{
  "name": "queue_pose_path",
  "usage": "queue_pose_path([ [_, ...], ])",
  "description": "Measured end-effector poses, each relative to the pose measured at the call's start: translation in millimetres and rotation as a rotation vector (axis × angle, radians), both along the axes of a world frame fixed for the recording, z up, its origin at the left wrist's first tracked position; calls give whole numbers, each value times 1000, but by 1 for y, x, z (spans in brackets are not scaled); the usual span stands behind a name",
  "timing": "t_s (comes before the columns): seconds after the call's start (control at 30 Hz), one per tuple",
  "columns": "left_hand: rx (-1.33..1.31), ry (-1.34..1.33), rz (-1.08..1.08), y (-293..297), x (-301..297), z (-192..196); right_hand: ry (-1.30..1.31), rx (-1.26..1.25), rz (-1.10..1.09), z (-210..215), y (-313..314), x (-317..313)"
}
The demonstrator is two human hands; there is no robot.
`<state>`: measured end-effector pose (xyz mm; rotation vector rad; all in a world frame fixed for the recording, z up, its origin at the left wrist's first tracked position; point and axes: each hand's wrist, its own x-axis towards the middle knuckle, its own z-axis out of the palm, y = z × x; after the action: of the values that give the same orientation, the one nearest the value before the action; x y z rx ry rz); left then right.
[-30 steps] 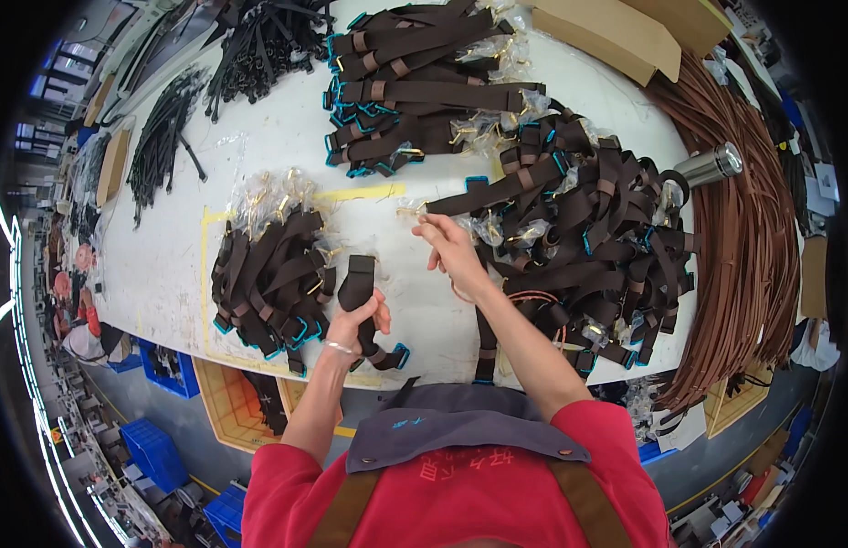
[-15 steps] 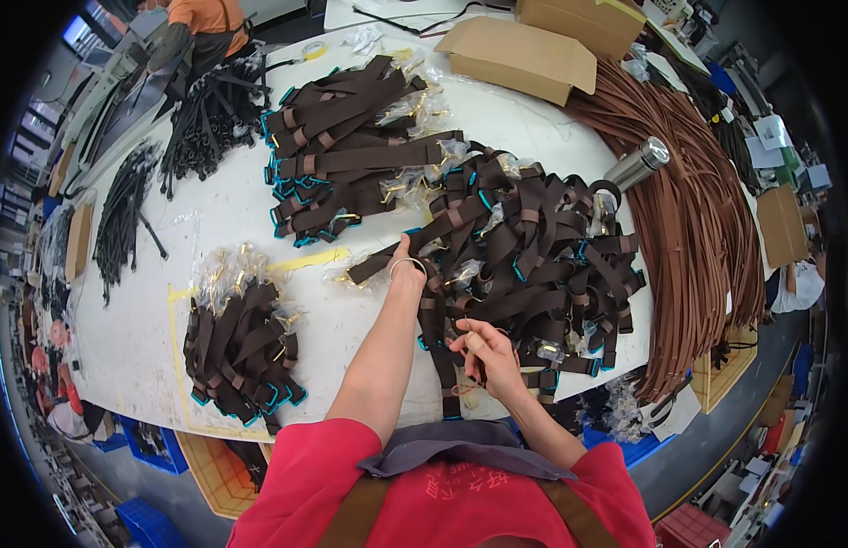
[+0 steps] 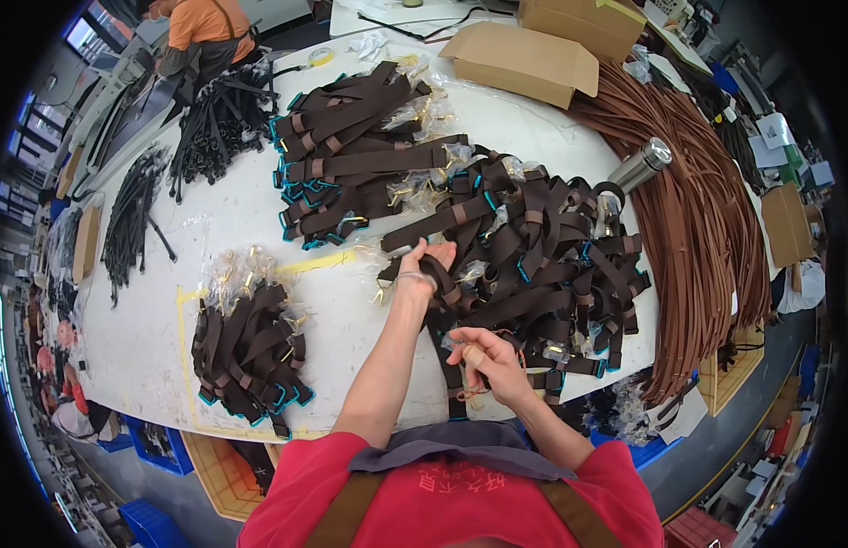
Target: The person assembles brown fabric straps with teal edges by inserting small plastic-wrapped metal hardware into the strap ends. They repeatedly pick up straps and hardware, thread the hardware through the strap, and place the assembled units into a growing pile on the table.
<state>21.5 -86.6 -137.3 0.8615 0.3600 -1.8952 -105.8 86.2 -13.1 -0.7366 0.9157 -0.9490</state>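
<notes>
Hands work at the near table [image 3: 259, 210] edge. Left hand [image 3: 426, 265] grips a brown strap [image 3: 447, 301] at the edge of the big strap pile [image 3: 552, 256]. Right hand [image 3: 489, 358] pinches the strap's lower stretch just below. Smaller pile [image 3: 246, 342] lies well left.

1. White worktable [image 3: 232, 228] is carrying pretty much everything, w/ a yellow tape outline [image 3: 259, 274] marking off its near-left corner.
2. Small pile of brown straps [image 3: 246, 352] is sitting inside that outline.
3. Big brown strap heap [image 3: 542, 265] is sprawling across the mid-right; another stack [image 3: 360, 155] is lying behind it.
4. Black strap bundles [image 3: 214, 119] are lying far left.
5. Cardboard box [image 3: 524, 59] & steel flask [image 3: 641, 166] are resting toward the back/right, next to long brown cords [image 3: 707, 228] hanging over the edge.
</notes>
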Motion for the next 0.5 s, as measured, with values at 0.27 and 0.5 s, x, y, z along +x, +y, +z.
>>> queue_pose_path([
  [0.27, -611, 297, 365, -32, 39, 22, 33, 45, -76, 1, 17, -29],
  [0.5, -1102, -231, 86, 17, 159, 172, -6, 23, 59, 2, 5, -22],
])
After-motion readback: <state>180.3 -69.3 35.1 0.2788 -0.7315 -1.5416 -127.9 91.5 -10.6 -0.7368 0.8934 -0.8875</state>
